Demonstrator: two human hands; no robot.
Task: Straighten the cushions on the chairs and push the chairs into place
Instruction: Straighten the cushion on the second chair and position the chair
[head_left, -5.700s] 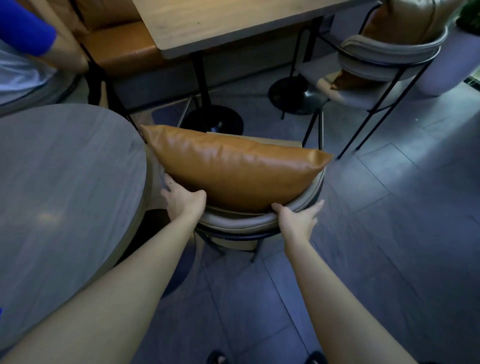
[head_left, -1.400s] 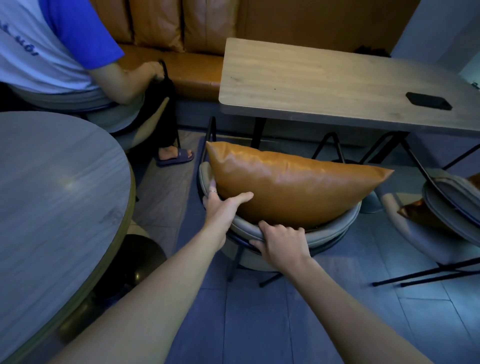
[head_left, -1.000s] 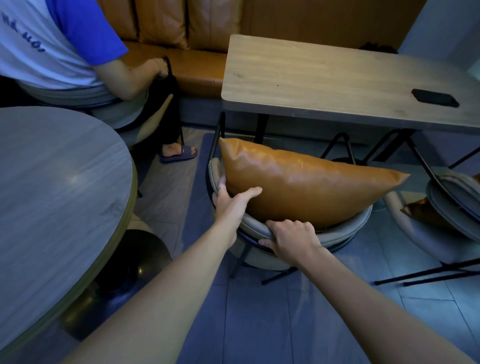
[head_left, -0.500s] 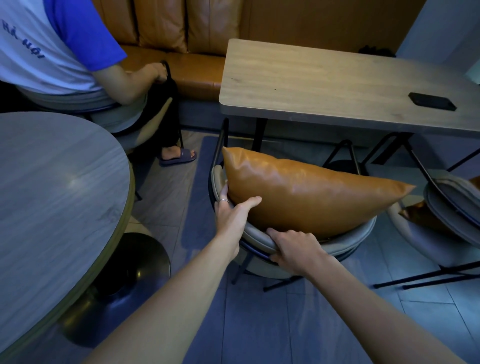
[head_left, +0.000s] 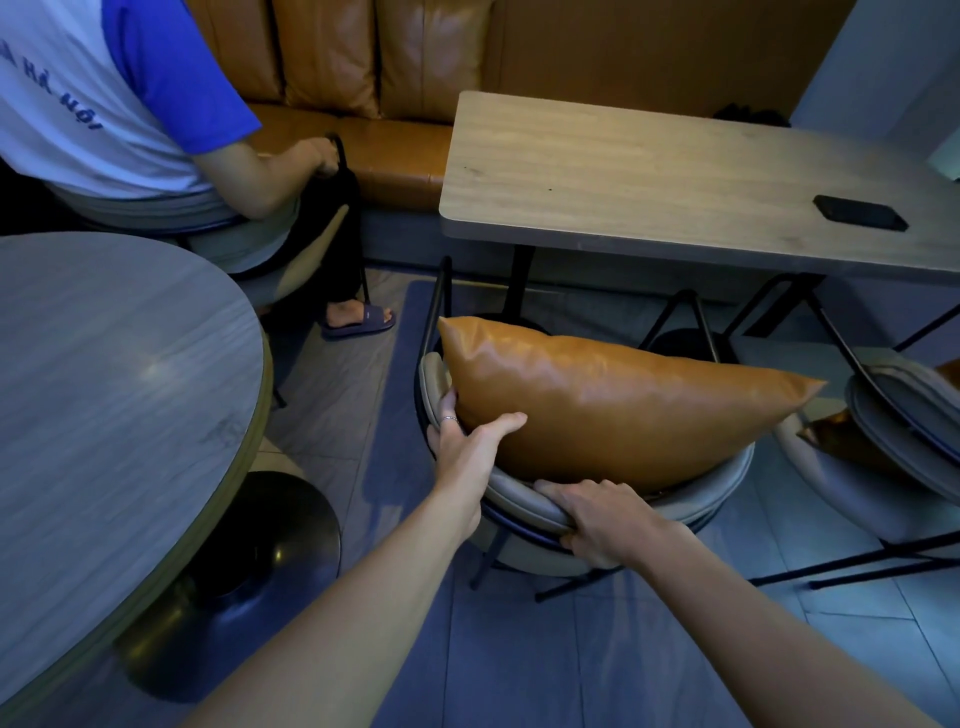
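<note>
- Our left hand (head_left: 464, 448) clasped the chair (head_left: 524, 501) backrest and touched the glossy tan cushion (head_left: 613, 402).
- Our right hand (head_left: 602, 519) gripped the grey padded backrest, fingers curled over it.
</note>
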